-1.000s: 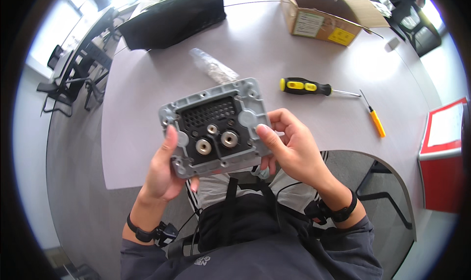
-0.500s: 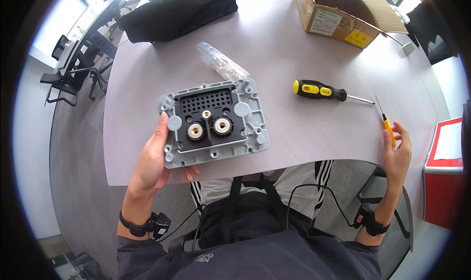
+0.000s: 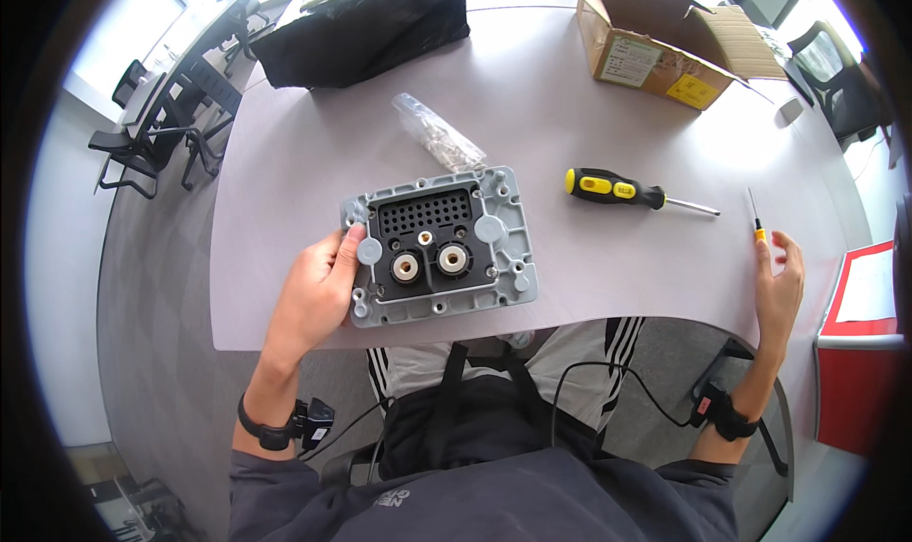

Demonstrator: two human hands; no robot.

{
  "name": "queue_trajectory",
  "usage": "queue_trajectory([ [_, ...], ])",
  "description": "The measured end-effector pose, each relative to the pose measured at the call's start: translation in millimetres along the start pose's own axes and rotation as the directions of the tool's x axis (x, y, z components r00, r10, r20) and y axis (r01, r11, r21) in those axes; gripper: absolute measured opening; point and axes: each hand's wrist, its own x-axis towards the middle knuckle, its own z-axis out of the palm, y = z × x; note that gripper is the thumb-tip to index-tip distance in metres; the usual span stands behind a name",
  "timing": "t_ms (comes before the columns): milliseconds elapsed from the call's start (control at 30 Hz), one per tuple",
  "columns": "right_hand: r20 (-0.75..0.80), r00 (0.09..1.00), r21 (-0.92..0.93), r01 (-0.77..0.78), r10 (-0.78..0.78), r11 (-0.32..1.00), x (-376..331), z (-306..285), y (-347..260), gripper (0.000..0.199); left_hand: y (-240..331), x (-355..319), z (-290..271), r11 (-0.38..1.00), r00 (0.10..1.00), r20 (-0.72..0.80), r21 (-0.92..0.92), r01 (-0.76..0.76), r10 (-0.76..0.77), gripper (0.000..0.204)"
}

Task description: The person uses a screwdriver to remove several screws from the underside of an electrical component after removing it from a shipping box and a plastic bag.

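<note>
My left hand [image 3: 313, 281] is closed on the left edge of a grey metal connector housing [image 3: 518, 243], its thumb on the front rim and the other fingers mostly out of sight. The housing is tilted up near the table's front edge; its black insert [image 3: 418, 233] has a grid of small holes above two round metal sockets. At the right side of the table, my right hand [image 3: 779, 281] is closed around a small screwdriver [image 3: 759, 233] with a yellow handle and thin shaft pointing away from me. The hand hides most of that handle.
A large black-and-yellow screwdriver [image 3: 617, 189] lies right of the housing. Behind the housing is a clear plastic bag [image 3: 442, 135] of small parts. A black bag [image 3: 366, 43] and an open cardboard box [image 3: 617, 57] stand at the back of the grey table [image 3: 285, 162].
The housing has shifted right with my left hand, whose fingers no longer show below it. My right hand now covers more of the small screwdriver's handle, and its shaft points straighter away.
</note>
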Motion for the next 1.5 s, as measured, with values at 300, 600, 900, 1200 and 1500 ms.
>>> queue_trajectory([
  [300,0.169,0.717,0.342,0.601,-0.676,0.722,-8,-37,-126,0.04,7,9,6,0.983,0.995,0.081,0.183,0.036,-0.052,0.056],
  [600,0.441,0.523,0.176,0.746,-0.729,0.642,11,6,-166,0.039,69,45,-36,0.892,0.983,0.135,0.42,-0.167,0.121,0.044],
  [900,-0.097,0.932,0.818,0.274,-0.348,0.506,38,-99,-119,0.057,62,96,-24,0.936,0.792,0.556,0.069,-0.346,0.252,0.031],
  [1200,0.092,0.897,0.969,0.019,-0.433,0.247,33,-94,-170,0.056,34,112,-12,0.965,0.625,0.737,-0.16,-0.206,0.256,0.05],
  [1500,0.084,0.751,0.912,0.206,-0.655,0.354,45,-91,-214,0.046,20,118,-3,0.943,0.606,0.74,-0.33,-0.053,0.293,0.052],
])
